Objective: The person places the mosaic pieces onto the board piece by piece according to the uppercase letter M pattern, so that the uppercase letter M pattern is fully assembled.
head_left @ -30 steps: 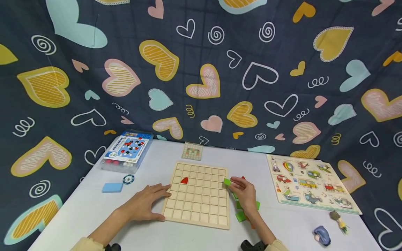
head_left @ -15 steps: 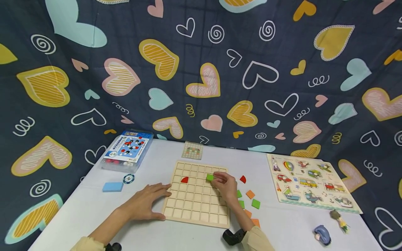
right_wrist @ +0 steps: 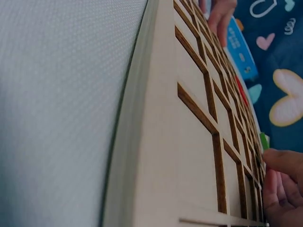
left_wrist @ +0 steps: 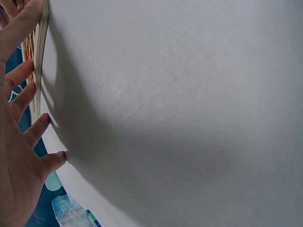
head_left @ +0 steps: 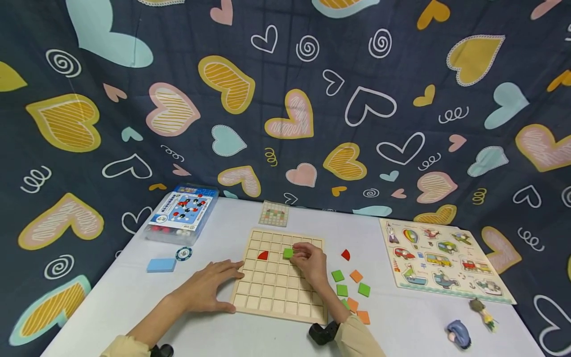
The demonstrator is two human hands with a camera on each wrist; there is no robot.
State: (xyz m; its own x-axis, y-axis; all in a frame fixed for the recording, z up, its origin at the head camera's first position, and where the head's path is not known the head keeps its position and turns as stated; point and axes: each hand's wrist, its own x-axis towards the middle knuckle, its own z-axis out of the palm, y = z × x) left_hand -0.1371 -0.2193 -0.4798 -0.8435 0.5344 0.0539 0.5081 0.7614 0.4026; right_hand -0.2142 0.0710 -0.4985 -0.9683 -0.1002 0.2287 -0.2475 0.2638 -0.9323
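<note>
A wooden grid board (head_left: 278,292) with square cells lies on the white table. One red quarter-circle piece (head_left: 263,255) sits in a cell toward its upper left. My right hand (head_left: 310,264) pinches a green square tile (head_left: 288,254) over the board's upper middle cells. The right wrist view shows the thumb and fingers at that tile's edge (right_wrist: 264,140). My left hand (head_left: 209,287) has its fingers spread along the board's left edge, thumb and fingertips right at the rim. In the left wrist view the left hand (left_wrist: 23,127) holds nothing.
Right of the board lie loose green tiles (head_left: 341,290), orange tiles (head_left: 356,276) and a red quarter piece (head_left: 345,254). Behind it is a pattern card (head_left: 273,213). A plastic box (head_left: 182,213), blue block (head_left: 161,265), round chip (head_left: 184,254), picture puzzle (head_left: 441,260) and two figurines (head_left: 458,334) surround it.
My right hand has carried the green tile leftward from the board's right edge to its upper middle, uncovering the loose tiles. The left hand has stayed at the board's left edge.
</note>
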